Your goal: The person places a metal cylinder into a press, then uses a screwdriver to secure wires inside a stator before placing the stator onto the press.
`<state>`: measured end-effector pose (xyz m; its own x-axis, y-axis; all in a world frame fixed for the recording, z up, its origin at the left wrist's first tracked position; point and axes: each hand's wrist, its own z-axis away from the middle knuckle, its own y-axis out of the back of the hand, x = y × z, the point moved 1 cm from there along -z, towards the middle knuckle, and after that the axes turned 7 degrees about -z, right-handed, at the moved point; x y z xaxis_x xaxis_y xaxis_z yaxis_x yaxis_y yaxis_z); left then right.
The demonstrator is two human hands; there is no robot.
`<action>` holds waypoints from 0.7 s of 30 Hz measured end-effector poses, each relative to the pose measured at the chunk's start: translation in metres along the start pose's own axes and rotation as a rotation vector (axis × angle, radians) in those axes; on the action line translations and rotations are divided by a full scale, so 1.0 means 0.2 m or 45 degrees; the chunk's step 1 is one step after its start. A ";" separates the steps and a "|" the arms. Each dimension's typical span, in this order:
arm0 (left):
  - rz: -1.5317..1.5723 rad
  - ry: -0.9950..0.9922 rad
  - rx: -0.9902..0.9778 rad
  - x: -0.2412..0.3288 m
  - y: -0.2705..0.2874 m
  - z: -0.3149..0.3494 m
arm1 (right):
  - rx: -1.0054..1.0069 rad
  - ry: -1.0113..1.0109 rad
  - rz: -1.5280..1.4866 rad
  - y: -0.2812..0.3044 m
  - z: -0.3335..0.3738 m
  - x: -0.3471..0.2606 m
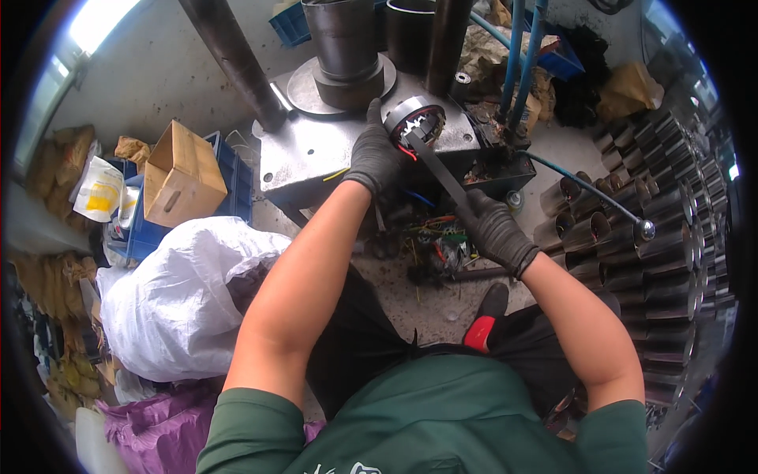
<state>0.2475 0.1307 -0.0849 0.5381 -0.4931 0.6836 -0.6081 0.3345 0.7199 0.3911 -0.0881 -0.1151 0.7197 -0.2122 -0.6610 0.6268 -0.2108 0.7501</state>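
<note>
Both my hands wear dark grey work gloves. My left hand (374, 158) grips the left side of a ring-shaped motor stator (401, 113), one digit pointing up past its edge. The stator is tilted toward me at the front of the press table, showing white parts and a red wire inside. My right hand (494, 231) is closed around the lower end of a long, flat, dark hammer-like bar (444, 175). Its blocky upper end rests at or inside the stator's opening; the exact contact is hidden.
Behind the stator a steel cylinder (341, 39) stands on a round plate (302, 88), between thick columns (237, 67). A cardboard box (183, 175) and white sack (185, 296) lie left. Many metal tubes (632, 237) are stacked right, near a blue hose (580, 183).
</note>
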 end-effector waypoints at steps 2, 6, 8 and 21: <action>0.039 -0.032 -0.012 -0.01 -0.01 -0.01 | 0.044 0.135 -0.035 -0.03 -0.06 -0.01; 0.067 -0.028 -0.018 0.04 -0.05 -0.02 | 0.129 0.414 0.087 -0.06 -0.28 0.02; 0.067 -0.022 0.015 0.05 -0.07 -0.03 | 0.137 0.546 0.489 -0.09 -0.32 0.01; 0.482 -0.022 -0.016 -0.01 0.00 0.00 | 0.010 -0.625 -1.288 0.43 0.41 0.03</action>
<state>0.2469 0.1321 -0.0859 0.2669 -0.3461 0.8994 -0.7549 0.5051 0.4183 0.4247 -0.1848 -0.0551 -0.3151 -0.2925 -0.9028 0.8530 -0.5044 -0.1343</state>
